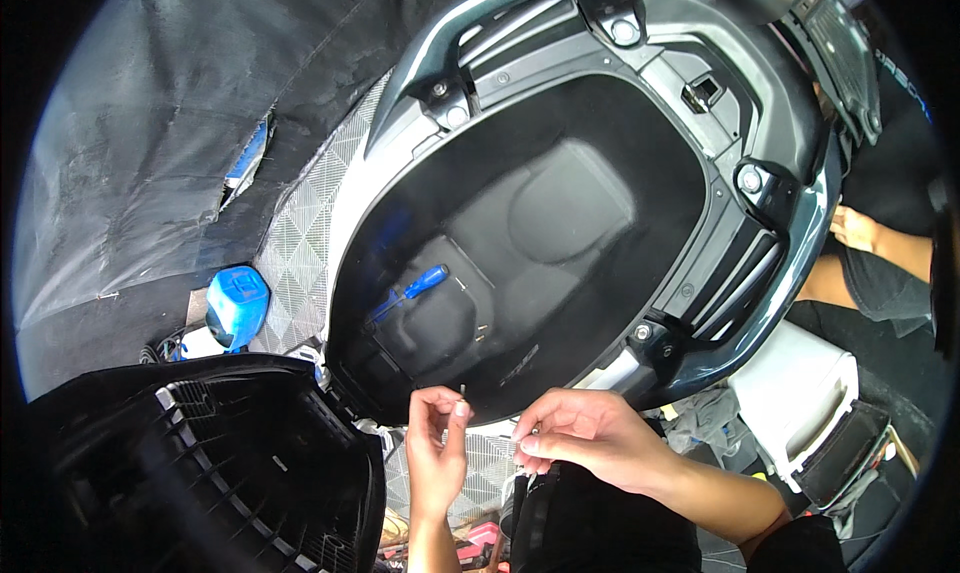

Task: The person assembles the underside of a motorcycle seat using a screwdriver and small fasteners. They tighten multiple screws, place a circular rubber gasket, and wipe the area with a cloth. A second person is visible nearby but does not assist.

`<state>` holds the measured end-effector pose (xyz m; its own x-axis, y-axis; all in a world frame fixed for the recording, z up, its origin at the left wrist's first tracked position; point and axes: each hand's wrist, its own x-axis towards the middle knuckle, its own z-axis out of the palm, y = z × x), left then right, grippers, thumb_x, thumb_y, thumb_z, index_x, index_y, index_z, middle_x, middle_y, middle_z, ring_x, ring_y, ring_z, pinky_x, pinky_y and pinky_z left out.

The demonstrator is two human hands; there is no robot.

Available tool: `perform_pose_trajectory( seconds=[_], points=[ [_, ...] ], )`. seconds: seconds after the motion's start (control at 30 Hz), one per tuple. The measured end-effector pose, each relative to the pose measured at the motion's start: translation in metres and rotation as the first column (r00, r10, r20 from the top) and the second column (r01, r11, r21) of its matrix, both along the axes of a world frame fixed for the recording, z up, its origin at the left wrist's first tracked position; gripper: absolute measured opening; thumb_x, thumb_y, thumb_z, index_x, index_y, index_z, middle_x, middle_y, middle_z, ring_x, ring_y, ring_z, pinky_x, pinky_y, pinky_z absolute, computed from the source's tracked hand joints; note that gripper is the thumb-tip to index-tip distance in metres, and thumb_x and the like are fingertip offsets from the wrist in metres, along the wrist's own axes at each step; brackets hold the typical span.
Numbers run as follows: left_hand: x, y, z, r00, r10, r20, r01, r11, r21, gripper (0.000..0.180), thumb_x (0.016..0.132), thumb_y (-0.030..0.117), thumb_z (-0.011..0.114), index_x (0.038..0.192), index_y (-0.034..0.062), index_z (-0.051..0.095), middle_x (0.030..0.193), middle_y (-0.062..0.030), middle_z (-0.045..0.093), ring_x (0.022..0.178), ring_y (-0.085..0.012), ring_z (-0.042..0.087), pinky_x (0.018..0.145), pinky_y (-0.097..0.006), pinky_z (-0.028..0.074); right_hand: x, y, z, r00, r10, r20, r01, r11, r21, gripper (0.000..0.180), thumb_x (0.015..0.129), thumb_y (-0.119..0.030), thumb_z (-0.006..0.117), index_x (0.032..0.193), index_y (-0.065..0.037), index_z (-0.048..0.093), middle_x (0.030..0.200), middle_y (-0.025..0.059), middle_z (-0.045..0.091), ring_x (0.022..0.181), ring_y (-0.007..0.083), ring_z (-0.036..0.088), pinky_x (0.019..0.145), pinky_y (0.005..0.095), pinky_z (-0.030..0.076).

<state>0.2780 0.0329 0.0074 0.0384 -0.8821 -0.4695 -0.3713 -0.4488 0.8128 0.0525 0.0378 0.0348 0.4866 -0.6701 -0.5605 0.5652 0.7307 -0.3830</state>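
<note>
Both my hands hover at the near rim of the open storage tub [600, 123]. Left hand [437, 443] pinches a small screw [463, 389] upright in its fingertips; right hand [580, 435], fingers curled, pinches another small piece, just beside it.

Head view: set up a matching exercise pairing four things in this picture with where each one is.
Things:
1. blue-handled screwdriver
2. small screw
3. blue container
4. raised seat

Places:
A. on the floor left of the scooter
B. at the lower left, underside facing up
C. lying in the black storage tub
D. pinched in the left hand

Pairs: 1-C, 2-D, 3-A, 4-B
</note>
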Motion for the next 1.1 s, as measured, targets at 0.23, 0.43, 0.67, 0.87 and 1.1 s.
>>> perform_pose_trajectory(
  seconds=[0.23, 0.43, 0.67, 0.87, 1.1],
  points=[
    [-0.033, -0.032, 0.035, 0.998, -0.018, 0.056, 0.025, 0.993, -0.115, 0.010, 0.095, 0.002, 0.071, 0.104, -0.0024, 0.069, 0.093, -0.0073, 0.071, 0.088, -0.0124, 0.069, 0.082, -0.027, 0.055, -0.001, -0.013, 0.004, 0.993, -0.075, -0.089, 0.079, 0.996, 0.037, 0.027, 0.104, -0.014, 0.062, 0.123, 0.004, 0.067, 0.110, 0.0131, 0.073, 0.100, 0.0162, 0.071, 0.089, 0.0283, 0.057],
    [-0.064, -0.055, 0.064, 0.999, 0.008, 0.041, 0.006, 0.950, -0.312, 0.012, 0.092, -0.002, 0.072, 0.103, -0.0032, 0.073, 0.095, -0.0083, 0.069, 0.084, -0.0129, 0.067, 0.076, -0.025, 0.053, -0.016, -0.034, 0.006, 0.965, -0.256, -0.060, 0.258, 0.966, 0.022, 0.037, 0.104, -0.017, 0.060, 0.132, 0.007, 0.062, 0.122, 0.0201, 0.070, 0.109, 0.0265, 0.071, 0.098, 0.0368, 0.058],
    [-0.089, -0.059, 0.064, 1.000, -0.005, -0.006, 0.003, 0.951, -0.310, 0.012, 0.088, -0.002, 0.076, 0.099, -0.0022, 0.073, 0.092, -0.0084, 0.070, 0.083, -0.0132, 0.067, 0.077, -0.026, 0.053, -0.018, -0.034, 0.013, 0.946, -0.285, -0.158, 0.284, 0.958, -0.025, 0.037, 0.104, -0.018, 0.055, 0.130, 0.007, 0.064, 0.126, 0.0188, 0.069, 0.111, 0.0271, 0.071, 0.099, 0.0377, 0.057],
    [-0.080, -0.073, 0.060, 0.990, -0.131, -0.048, 0.116, 0.965, -0.235, 0.012, 0.087, -0.004, 0.077, 0.096, -0.0026, 0.069, 0.092, -0.0049, 0.071, 0.085, -0.0097, 0.062, 0.082, -0.026, 0.049, -0.020, -0.027, 0.005, 0.941, -0.315, -0.126, 0.305, 0.948, -0.093, 0.038, 0.106, -0.019, 0.053, 0.134, 0.005, 0.063, 0.127, 0.0179, 0.069, 0.114, 0.0252, 0.070, 0.102, 0.0358, 0.055],
    [-0.082, -0.080, 0.055, 0.979, -0.198, -0.040, 0.180, 0.945, -0.274, 0.009, 0.085, -0.002, 0.075, 0.091, -0.0029, 0.069, 0.089, -0.0048, 0.059, 0.081, -0.0115, 0.053, 0.076, -0.026, 0.043, -0.027, -0.027, -0.007, 0.960, -0.265, -0.092, 0.254, 0.961, -0.109, 0.044, 0.106, -0.027, 0.056, 0.137, 0.002, 0.061, 0.130, 0.0157, 0.069, 0.117, 0.0237, 0.068, 0.101, 0.0335, 0.053]
  ],
)
